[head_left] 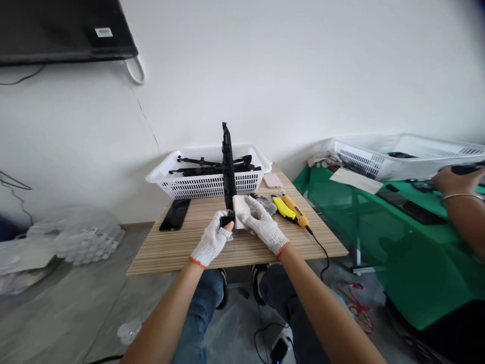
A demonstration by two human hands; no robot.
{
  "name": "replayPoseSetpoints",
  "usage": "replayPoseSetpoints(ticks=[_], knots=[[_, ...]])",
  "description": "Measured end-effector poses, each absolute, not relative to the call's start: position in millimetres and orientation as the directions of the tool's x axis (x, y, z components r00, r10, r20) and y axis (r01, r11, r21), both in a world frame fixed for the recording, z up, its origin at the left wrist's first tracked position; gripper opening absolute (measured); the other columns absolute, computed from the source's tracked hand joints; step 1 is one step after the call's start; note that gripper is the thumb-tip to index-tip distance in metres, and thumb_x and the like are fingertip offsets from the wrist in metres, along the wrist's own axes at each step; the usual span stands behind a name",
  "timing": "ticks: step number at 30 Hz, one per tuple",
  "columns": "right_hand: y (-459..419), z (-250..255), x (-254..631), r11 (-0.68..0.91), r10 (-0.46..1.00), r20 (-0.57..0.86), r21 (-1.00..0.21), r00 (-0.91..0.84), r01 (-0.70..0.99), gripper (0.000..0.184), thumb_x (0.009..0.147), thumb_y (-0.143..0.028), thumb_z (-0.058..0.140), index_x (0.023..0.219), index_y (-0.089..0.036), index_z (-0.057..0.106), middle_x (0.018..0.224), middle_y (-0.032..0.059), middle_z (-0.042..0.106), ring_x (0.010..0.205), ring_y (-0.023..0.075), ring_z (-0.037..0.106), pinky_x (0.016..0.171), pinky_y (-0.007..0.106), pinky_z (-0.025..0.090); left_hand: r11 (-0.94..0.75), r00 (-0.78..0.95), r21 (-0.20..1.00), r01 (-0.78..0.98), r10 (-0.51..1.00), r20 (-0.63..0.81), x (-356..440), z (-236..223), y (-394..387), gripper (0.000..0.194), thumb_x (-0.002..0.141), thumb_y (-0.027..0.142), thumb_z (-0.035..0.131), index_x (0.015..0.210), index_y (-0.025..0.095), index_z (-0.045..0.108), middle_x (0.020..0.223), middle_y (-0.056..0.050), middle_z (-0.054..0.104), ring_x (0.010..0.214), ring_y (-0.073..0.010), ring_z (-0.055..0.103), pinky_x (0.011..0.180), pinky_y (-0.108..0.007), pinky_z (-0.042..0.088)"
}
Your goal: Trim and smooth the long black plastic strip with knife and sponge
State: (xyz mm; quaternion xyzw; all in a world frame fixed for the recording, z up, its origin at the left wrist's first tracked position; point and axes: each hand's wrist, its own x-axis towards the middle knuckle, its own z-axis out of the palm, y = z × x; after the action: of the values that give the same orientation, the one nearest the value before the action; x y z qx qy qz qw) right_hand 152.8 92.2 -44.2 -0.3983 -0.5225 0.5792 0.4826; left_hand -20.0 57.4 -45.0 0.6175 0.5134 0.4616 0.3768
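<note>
A long black plastic part (228, 167) stands upright on the wooden table (182, 242). My left hand (212, 242), in a white knit glove, grips its lower end. My right hand (261, 222), also gloved, presses a white cloth (240, 211) against the part's base. Both hands are closed around what they hold.
A white basket (208, 184) with more black parts stands behind. A phone (175, 214) lies at the left, a pink phone (273, 180) and yellow tools (291, 210) at the right. Another person's arm (460, 199) reaches over a green table (379, 237) with a second basket (405, 156).
</note>
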Motion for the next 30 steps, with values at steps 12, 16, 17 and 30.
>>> replayPoseSetpoints(ticks=[12,16,17,30], knots=[[89.3,-43.8,155.3,-0.02,0.968,0.013,-0.991,-0.251,-0.129,0.087,0.071,-0.031,0.077,0.15,-0.024,0.041,0.085,-0.0004,0.067,0.056,0.0083,0.055,0.045,0.018,0.048,-0.136,-0.028,0.952,0.274,0.988,0.15,-19.8,-40.5,57.0,0.036,0.086,0.053,0.055,0.102,0.021,0.05,0.08,0.002,0.059,0.059,-0.0089,0.055,0.056,-0.023,0.053],[88.7,-39.9,154.1,-0.063,0.986,-0.043,-0.991,-0.158,-0.12,0.096,0.074,-0.026,0.075,0.157,-0.028,0.028,0.092,0.001,0.071,0.056,0.0095,0.059,0.048,0.021,0.054,-0.169,0.092,0.943,0.286,0.985,0.149,-23.2,-40.0,57.0,0.028,0.086,0.045,0.055,0.098,0.021,0.049,0.072,0.006,0.053,0.052,-0.0072,0.05,0.054,-0.023,0.048],[88.8,-39.5,154.0,-0.069,0.987,-0.05,-0.991,-0.152,-0.118,0.096,0.074,-0.025,0.075,0.157,-0.028,0.026,0.093,0.0016,0.071,0.057,0.0099,0.06,0.048,0.021,0.054,-0.174,0.11,0.937,0.303,0.983,0.147,-23.7,-38.4,56.3,0.025,0.086,0.042,0.056,0.097,0.021,0.049,0.073,0.006,0.053,0.052,-0.0069,0.05,0.054,-0.023,0.047],[97.2,-50.1,154.4,-0.047,0.985,-0.015,-0.982,-0.173,-0.185,0.066,0.076,-0.034,0.072,0.138,-0.024,0.05,0.11,0.0043,0.07,0.075,0.0126,0.067,0.047,0.016,0.052,-0.167,0.065,0.838,0.519,0.986,0.156,-22.4,-37.0,50.8,0.019,0.087,0.035,0.055,0.1,0.022,0.054,0.07,0.004,0.061,0.056,-0.011,0.06,0.065,-0.027,0.052]])
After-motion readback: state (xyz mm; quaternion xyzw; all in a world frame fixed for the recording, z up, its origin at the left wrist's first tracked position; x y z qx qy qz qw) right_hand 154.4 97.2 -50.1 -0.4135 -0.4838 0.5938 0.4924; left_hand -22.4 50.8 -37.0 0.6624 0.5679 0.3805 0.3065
